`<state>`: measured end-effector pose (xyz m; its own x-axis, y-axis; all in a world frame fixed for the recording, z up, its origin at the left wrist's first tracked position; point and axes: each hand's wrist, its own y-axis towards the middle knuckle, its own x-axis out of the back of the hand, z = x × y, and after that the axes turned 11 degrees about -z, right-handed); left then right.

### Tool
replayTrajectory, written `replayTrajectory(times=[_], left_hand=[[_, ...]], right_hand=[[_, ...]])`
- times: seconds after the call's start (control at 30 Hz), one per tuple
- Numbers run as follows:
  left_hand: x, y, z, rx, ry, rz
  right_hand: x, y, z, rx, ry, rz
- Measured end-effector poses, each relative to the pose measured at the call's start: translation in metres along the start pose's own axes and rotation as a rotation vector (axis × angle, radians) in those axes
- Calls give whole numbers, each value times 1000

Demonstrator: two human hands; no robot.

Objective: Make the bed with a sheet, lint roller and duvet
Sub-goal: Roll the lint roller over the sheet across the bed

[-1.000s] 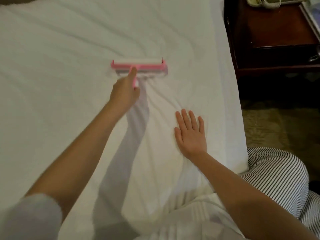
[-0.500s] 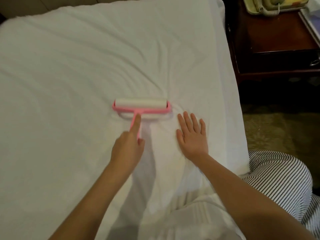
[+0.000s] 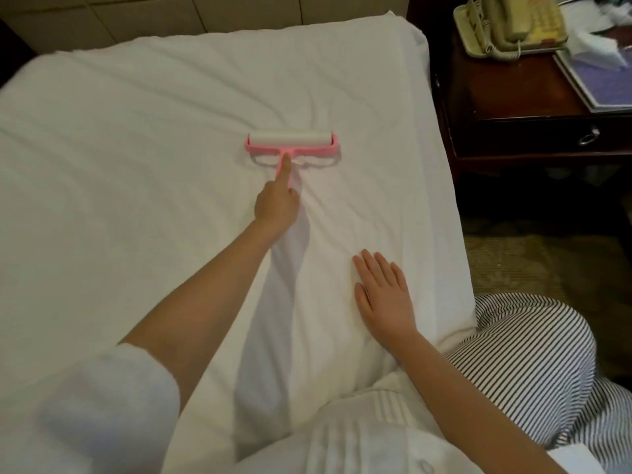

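Lint roller (image 3: 290, 143), head view. The pink frame and white roll lie on the sheet (image 3: 136, 148) just beyond the tip of the left index finger (image 3: 284, 167). That finger is laid straight along the handle, and the other fingers of the left hand (image 3: 276, 203) are curled round the handle. The right hand (image 3: 383, 299) lies flat on the sheet with its fingers straight, holding nothing. It is nearer the person than the left fingers and to their right.

Risks, as judged:
- Creases fan out across the sheet between the two sets of fingers. If the adhesive roll grabs this loose cloth, it will likely drag a fold along rather than roll over it. Firm pressure from the right palm counters this.
- A one-handed grip on an extended arm gives little downward force, so the roll may skid or tilt onto one end.

Surface and room: the white sheet covers a mattress and is rumpled throughout. Beyond the left fingertips runs a panelled surface (image 3: 205, 15), either headboard or wall. To the right of the right fingers stands a dark wooden nightstand (image 3: 513, 107) carrying a telephone (image 3: 509, 25) and papers (image 3: 598, 80). Patterned carpet (image 3: 530, 261) lies below it.
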<state>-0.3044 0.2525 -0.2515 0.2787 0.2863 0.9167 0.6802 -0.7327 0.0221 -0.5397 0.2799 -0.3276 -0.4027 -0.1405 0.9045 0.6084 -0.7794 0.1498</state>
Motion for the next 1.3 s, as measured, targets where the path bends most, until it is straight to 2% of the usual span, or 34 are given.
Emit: replayTrajectory(times=[0.1, 0.2, 0.27, 0.33, 0.43, 0.6, 0.77, 0.9, 1.07, 1.13, 1.2, 1.3], left_hand=[[4, -62, 12, -24, -23, -11], [17, -164, 45, -51, 10, 27], [23, -231, 64, -129, 50, 15], [26, -270, 78, -137, 55, 11], [32, -263, 75, -165, 112, 23], [21, -146, 32, -75, 165, 11], [7, -68, -10, 6, 8, -13], [2, -128, 5, 3, -43, -65], [18, -275, 46, 7, -80, 92], [26, -308, 50, 36, -71, 140], [29, -313, 48, 48, -55, 152], [24, -267, 39, -16, 20, 89]], right_hand=[[3, -1, -4, 2, 26, 35], [4, -3, -4, 9, 41, 11], [6, -3, -4, 8, 44, 23], [8, -5, -5, 4, 48, 37], [12, -8, -6, -14, 59, 51], [18, -18, -9, -32, 53, 71], [26, -23, -11, -75, 52, 94], [30, -27, -12, -88, 62, 108], [31, -26, -12, -93, 78, 112], [32, -26, -12, -99, 83, 109], [33, -26, -11, -103, 87, 122], [36, -27, -12, -103, 92, 145]])
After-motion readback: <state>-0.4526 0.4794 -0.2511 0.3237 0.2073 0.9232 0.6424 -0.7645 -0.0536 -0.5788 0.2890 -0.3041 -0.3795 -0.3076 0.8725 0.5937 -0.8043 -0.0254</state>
